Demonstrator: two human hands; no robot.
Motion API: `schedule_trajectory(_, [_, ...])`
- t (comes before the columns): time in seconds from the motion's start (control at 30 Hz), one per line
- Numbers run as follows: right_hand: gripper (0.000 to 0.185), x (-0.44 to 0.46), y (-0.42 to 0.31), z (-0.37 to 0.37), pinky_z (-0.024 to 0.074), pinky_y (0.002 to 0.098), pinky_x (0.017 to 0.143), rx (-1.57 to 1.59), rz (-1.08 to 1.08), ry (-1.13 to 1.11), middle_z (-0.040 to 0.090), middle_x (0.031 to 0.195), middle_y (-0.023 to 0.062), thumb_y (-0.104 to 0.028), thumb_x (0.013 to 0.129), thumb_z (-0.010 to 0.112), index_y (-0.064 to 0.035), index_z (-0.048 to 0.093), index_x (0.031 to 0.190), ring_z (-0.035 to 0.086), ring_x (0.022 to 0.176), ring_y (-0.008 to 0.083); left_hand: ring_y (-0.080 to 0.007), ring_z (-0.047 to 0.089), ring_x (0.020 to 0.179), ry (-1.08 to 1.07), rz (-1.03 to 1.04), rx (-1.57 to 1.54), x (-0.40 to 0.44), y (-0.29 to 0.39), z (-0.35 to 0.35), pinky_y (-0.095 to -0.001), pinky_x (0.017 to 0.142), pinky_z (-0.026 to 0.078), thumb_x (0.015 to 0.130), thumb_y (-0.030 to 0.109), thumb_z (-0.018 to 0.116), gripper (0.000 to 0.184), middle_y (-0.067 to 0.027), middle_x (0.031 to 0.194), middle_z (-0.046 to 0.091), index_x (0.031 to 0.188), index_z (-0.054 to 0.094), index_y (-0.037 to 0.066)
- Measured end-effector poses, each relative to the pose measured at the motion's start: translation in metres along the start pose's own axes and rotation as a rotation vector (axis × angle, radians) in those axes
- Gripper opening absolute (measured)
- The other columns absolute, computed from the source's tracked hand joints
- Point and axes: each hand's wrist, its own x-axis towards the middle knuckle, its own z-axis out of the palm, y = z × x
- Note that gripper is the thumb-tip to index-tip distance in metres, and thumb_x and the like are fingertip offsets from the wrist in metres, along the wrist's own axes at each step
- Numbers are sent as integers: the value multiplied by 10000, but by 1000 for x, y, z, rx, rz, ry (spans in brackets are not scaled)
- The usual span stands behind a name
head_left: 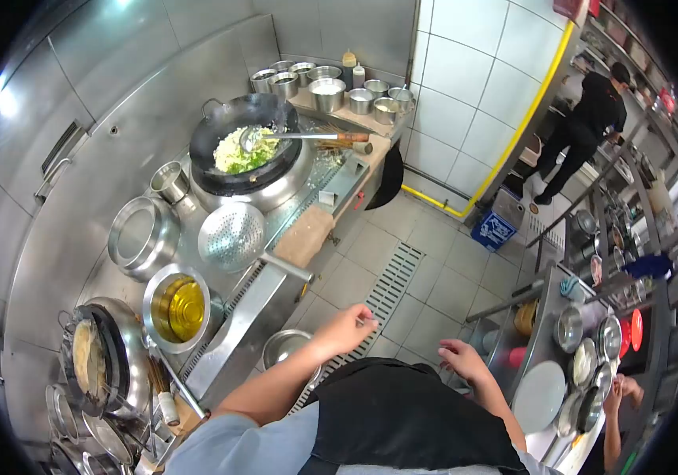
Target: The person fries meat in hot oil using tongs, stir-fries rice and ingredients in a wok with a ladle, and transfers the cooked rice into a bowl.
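My left hand (349,329) hangs in the air over the floor, its fingers loosely bent and nothing visible in them. To its right, my right hand (466,361) is also raised in front of my apron (406,412), fingers slightly apart and holding nothing visible. A wok (287,119) on the stove holds chopped pale and green food (248,152). A wooden-handled ladle (307,136) rests in it, its handle over the counter. Below my left forearm stands a metal bowl (280,342). Near my right arm lies a large white plate (539,396).
A perforated strainer (232,237) and a pot of yellow oil (186,310) sit on the stove counter, left. A second wok (86,356) is lower left. Several seasoning pots (327,93) line the back. A co-worker (596,111) stands far right; another person's hand (616,393) is lower right.
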Motion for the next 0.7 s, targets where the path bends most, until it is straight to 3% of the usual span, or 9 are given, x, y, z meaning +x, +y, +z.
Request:
schedule_trajectory(0.1, [416, 40, -10, -38, 528, 303, 690, 42, 76, -98, 654, 1023, 115, -235, 910, 614, 24, 551, 1229, 654, 805, 176, -240, 655, 833, 27, -28, 28, 50, 12, -26, -359, 746, 503, 883, 331, 621, 330, -146, 914, 674, 1007, 615, 25])
schedule_trajectory(0.17, [413, 76, -20, -79, 509, 307, 630, -235, -2, -166, 665, 899, 94, -258, 888, 615, 11, 581, 1199, 625, 731, 155, -252, 655, 849, 134, 0, -126, 86, 6, -26, -349, 766, 502, 872, 306, 634, 320, -154, 901, 672, 1002, 619, 14])
schedule_trajectory(0.23, [421, 124, -35, -128, 498, 295, 610, -22, 8, -37, 653, 846, 65, -270, 883, 619, 22, 592, 1185, 623, 724, 146, -229, 645, 863, 113, -36, -130, 120, 11, -25, -336, 780, 496, 879, 287, 630, 301, -135, 909, 666, 1004, 621, 13])
schedule_trajectory(0.37, [394, 249, -90, -229, 491, 276, 603, -13, -15, 136, 645, 895, 69, -232, 885, 600, 24, 586, 1184, 612, 703, 138, -211, 631, 864, 46, -161, -24, 193, 23, -23, -329, 788, 492, 886, 263, 623, 277, -116, 923, 661, 1000, 627, 11])
schedule_trajectory(0.43, [375, 317, -124, -261, 487, 272, 598, 25, -42, 85, 639, 877, 59, -214, 884, 592, 26, 585, 1173, 607, 696, 137, -224, 627, 846, 93, -204, -31, 231, 14, -16, -345, 773, 491, 864, 281, 637, 279, -117, 902, 656, 983, 629, 28])
schedule_trajectory(0.5, [351, 383, -171, -271, 493, 271, 586, -44, -111, -49, 630, 869, 65, -195, 912, 577, 26, 568, 1185, 599, 675, 137, -317, 617, 955, 128, -347, 203, 261, 4, -18, -398, 831, 487, 855, 303, 593, 290, -163, 997, 640, 976, 620, 40])
schedule_trajectory(0.7, [412, 487, -327, -225, 480, 265, 642, -292, -357, -352, 625, 877, 47, -227, 900, 596, 20, 546, 1226, 598, 724, 127, -366, 611, 965, 791, -806, 296, 257, 13, -51, -447, 820, 493, 845, 312, 589, 308, -185, 1036, 629, 1007, 626, 52])
